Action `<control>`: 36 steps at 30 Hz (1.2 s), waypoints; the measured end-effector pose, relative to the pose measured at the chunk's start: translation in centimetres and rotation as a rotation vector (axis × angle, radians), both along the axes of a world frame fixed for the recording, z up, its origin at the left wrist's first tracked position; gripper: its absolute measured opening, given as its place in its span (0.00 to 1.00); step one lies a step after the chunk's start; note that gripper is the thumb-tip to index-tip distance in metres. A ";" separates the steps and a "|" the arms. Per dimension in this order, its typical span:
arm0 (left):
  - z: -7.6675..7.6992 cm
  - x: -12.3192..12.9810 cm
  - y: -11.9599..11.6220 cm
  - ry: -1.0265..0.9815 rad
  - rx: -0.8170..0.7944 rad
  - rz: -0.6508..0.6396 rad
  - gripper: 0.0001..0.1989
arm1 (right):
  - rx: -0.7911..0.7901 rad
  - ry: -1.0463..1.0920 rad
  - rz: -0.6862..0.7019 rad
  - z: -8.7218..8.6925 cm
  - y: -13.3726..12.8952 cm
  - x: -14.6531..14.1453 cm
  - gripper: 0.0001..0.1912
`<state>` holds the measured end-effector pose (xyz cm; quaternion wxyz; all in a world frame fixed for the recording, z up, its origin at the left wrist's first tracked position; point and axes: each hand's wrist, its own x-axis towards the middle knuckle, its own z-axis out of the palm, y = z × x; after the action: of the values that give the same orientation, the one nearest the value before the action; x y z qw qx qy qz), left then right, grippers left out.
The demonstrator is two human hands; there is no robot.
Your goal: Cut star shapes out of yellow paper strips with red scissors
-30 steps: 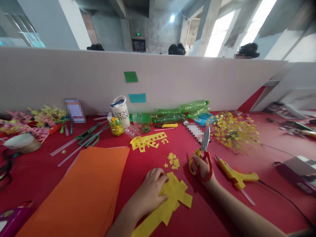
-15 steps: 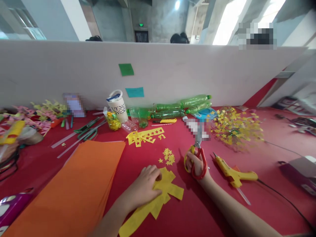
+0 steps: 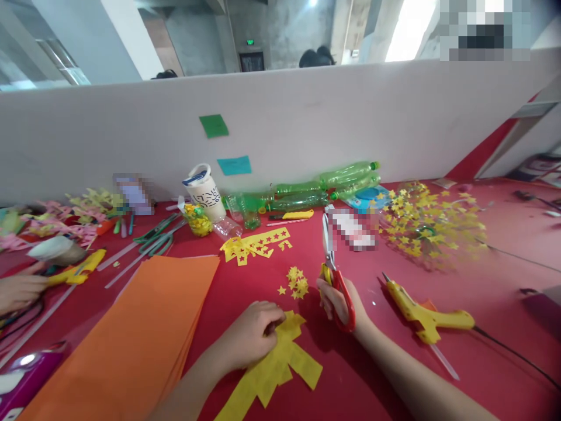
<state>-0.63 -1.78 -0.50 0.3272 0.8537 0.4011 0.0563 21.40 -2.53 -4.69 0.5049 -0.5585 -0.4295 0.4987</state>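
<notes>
My left hand (image 3: 254,333) rests on a pile of yellow felt strips (image 3: 302,362), its fingers curled and closed on the felt near the upper end. In my right hand (image 3: 335,301) are scissors (image 3: 326,237) with red and yellow handles, held upright over the red table, blades pointing away from me. Between the hands and a little farther off lies a small heap of cut yellow stars (image 3: 298,282). Behind it are yellow felt scraps (image 3: 258,244) with star-shaped holes.
Orange sheets (image 3: 131,327) are stacked at left. Another person's hand (image 3: 20,292) holds a yellow glue gun (image 3: 81,272). A second glue gun (image 3: 423,316) lies right, near a yellow star bouquet (image 3: 432,225). Green bottles (image 3: 302,196) line the white partition (image 3: 307,123).
The scissors have shifted left and tilt differently, with the blades more visible. My left hand has curled more tightly on the felt. At far left, the other person's hand and glue gun have come further in.
</notes>
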 end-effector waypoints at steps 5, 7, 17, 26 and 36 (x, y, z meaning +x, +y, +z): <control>-0.3 0.7 -0.2 -0.028 0.007 0.059 0.07 | -0.022 -0.086 0.095 1.3 0.0 0.2 0.13; -0.2 0.6 -0.1 -0.060 -0.042 0.065 0.07 | -0.038 -0.125 0.177 2.0 -0.2 0.1 0.11; 0.5 0.3 -0.2 -0.193 -0.192 0.127 0.08 | 0.004 -0.305 0.425 3.2 -1.5 -1.8 0.12; 1.6 -0.9 2.9 -0.196 -0.159 0.202 0.08 | -0.002 -0.151 0.615 8.1 -0.9 1.9 0.11; -3.6 5.2 7.5 -0.238 -0.187 0.220 0.16 | 0.055 -0.061 0.611 7.7 0.2 0.9 0.10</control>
<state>4.60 5.71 -4.06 0.4422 0.7578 0.4541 0.1547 22.30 -2.29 3.01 0.3334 -0.4044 -0.6058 0.5987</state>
